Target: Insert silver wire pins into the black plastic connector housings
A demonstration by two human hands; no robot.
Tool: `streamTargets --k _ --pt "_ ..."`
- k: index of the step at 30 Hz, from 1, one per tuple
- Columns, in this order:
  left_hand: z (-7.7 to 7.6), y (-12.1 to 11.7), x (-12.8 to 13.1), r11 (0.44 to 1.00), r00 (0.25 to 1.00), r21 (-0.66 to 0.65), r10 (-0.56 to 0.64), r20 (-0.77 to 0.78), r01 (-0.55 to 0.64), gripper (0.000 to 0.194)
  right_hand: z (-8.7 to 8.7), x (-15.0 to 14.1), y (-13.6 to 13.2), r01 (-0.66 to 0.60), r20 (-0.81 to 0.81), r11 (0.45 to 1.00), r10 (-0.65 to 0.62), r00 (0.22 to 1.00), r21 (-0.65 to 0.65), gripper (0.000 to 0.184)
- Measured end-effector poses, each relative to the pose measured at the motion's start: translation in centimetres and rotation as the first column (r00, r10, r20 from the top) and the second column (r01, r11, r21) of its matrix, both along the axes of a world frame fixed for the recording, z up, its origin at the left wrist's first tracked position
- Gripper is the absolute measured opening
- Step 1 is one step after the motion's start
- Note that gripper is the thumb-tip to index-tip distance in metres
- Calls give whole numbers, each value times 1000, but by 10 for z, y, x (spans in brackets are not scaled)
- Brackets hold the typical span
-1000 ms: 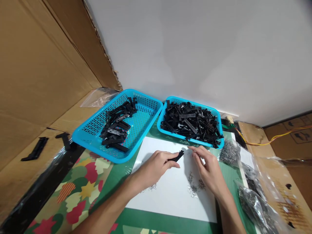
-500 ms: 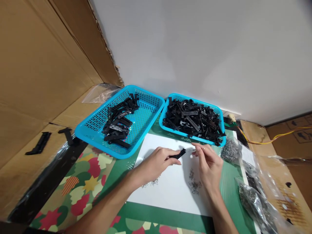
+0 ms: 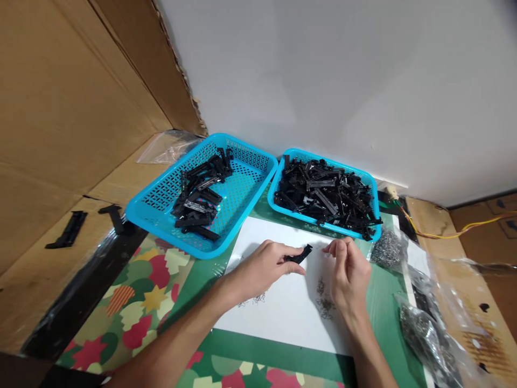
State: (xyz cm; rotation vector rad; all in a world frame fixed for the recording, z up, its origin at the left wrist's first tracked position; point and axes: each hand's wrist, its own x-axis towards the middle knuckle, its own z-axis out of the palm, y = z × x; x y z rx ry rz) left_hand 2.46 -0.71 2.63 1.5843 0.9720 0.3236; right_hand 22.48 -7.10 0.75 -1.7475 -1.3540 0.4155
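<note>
My left hand (image 3: pixel 271 265) pinches a slim black plastic part (image 3: pixel 301 255) between thumb and fingers, its free end pointing up and to the right. Just right of it, apart from the part, is my right hand (image 3: pixel 350 272) with thumb and fingers pressed together; whatever they hold is too small to make out. Both hands are over a white sheet of paper (image 3: pixel 283 323). Beside my right hand lies a small pile of thin, spring-like metal pieces (image 3: pixel 324 307). Another such pile (image 3: pixel 258 298) is partly hidden behind my left wrist.
Two blue baskets stand at the back: the left basket (image 3: pixel 242 215) holds some black parts, the right basket (image 3: pixel 377 218) is heaped with them. Clear bags of metal pieces (image 3: pixel 388 250) lie at right. Two black parts (image 3: pixel 68 230) rest on cardboard at left.
The fingers of my right hand have curled in more tightly, and that hand sits slightly farther from the black part. My left hand keeps its grip. The whole view has shifted a little.
</note>
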Motion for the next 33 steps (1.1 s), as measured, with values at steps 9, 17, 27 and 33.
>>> streamTargets --k 9,17,27,33 --pt "-1 -1 1 1000 1000 -5 5 8 -5 40 3 7 4 -235 78 923 270 960 -305 28" --pt "2 -2 2 999 1000 -30 24 21 -23 40 0 5 1 -201 110 930 244 964 -307 29" --pt "1 -2 2 995 998 -83 50 37 -47 40 -5 2 -4 -227 83 952 248 965 -204 29" --pt "1 -3 2 997 998 -65 44 39 -41 34 -14 3 -5 -236 102 952 259 961 -194 26"
